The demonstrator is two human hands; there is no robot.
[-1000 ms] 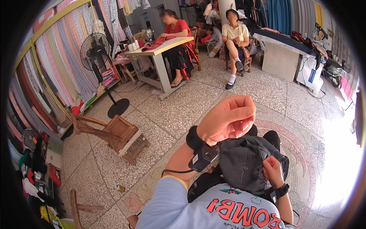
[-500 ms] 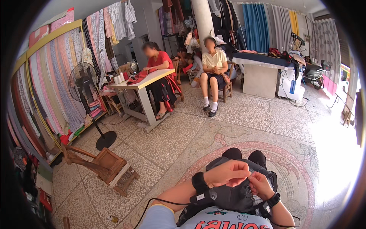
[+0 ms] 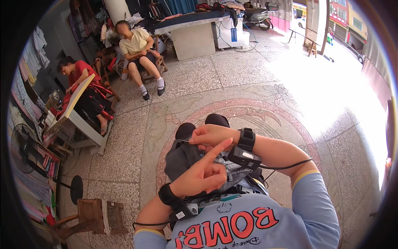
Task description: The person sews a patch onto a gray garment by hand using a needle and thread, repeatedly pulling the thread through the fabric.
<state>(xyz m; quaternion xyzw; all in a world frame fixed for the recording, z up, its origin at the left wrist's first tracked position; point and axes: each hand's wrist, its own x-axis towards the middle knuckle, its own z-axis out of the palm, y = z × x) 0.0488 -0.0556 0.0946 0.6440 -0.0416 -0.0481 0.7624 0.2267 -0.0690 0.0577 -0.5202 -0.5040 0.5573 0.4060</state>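
- Now, hand sewing in the lap: a dark grey folded fabric garment (image 3: 186,155) lies over the person's knees, above a terrazzo floor (image 3: 248,83) with an inlaid red ring pattern.
- Right hand (image 3: 211,136): fingers pinched narrow on a thin metal needle (image 3: 185,141), whose tip points left, just over the garment's upper edge. Thread too fine to make out.
- Left hand (image 3: 203,176): index finger stretched out straight and pointing up toward the right hand, other fingers curled in; it holds nothing that I can see and rests against the garment's near side.
- Both wrists carry black strapped sensor units with a cable (image 3: 286,166) running off the right one.
- Judgement on doing the stitch well: keep the cloth flat and taut under the left index finger close to the entry point, drive the needle shallow and level through the fold, and pull evenly so the seam does not pucker. Risk: pricking the guiding fingertip, which sits near the needle's line.
- Containers: none within reach. Contents of anything on the far white surface (image 3: 78,120), where a seated person in red works, cannot be told.
- Wooden stool (image 3: 97,213) stands at lower left, well apart.
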